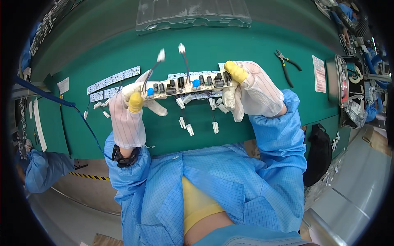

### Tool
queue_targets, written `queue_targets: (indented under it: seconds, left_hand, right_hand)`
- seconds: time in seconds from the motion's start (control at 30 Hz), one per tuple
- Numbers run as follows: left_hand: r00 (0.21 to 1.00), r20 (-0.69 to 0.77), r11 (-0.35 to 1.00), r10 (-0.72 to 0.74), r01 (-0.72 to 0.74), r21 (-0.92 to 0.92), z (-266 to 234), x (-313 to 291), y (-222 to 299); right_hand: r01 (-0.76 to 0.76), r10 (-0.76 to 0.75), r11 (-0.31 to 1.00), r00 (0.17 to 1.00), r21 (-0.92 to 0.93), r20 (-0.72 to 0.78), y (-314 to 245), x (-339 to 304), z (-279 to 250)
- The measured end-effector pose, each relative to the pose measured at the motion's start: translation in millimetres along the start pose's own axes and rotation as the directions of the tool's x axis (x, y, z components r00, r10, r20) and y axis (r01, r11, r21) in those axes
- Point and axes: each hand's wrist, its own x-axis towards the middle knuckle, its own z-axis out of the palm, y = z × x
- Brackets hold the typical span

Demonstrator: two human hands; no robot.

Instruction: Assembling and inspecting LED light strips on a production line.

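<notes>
Held circuit board is up off the table, approx. ctr, tilted w/ right end slightly farther. L hand, gloved, yellow cover on thumb, grasps left end; R hand, gloved likewise, grasps right end. Fingers of both partly hidden behind bd.

Hard to make out: two white plugs on leads, far side of held bd., motion-blurred. More bds. lie directly beyond/below, mostly covered by held bd. & R hand; count can't be verified. Near side, white connectors on leads; can't tell if all rest on table. Outer view lost to dark lens rim; co-worker's sleeve at left partly cut off.

Surroundings: flat bds. at left, near L hand, the nearer partly blocked by glove. Blue cord crosses left side of table to black wristband on L wrist. Cutters, blk/yel. handles, lie right, beyond R hand; red-marked sheet farther right. Blk bag at near right.

Containers: clear plastic tray far side, cut by top edge; whitish glare on it. Metal box far right holds mixed items, incl. something red, otherwise unclear; clear bag against near side, contents illegible.
</notes>
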Motion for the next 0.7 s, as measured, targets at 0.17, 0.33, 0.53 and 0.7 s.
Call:
queue_targets:
  seconds: [0.17,0.33,0.53,0.7]
  left_hand:
    - [0.925,0.14,0.412,-0.352,0.288,-0.865,7.4,3.8,24.1]
    - [0.936,0.033,0.865,-0.35,0.337,-0.371,-18.4,17.7,9.9]
    - [0.895,0.053,0.897,-0.442,0.441,0.026,-82.5,21.0,-128.8]
    - [0.959,-0.241,0.683,-0.147,0.275,0.677,-64.4,17.3,-118.2]
  right_hand:
    - [0.168,-0.169,0.983,0.986,0.07,0.002,8.3,1.1,8.7]
    - [0.08,-0.196,0.864,0.962,-0.498,-0.187,-17.4,0.8,28.0]
    - [-0.067,-0.412,-0.065,0.91,-0.996,-0.034,-8.2,12.1,-40.7]
    - [-0.175,-0.312,-0.146,0.942,-0.974,-0.122,11.4,28.2,-66.8]
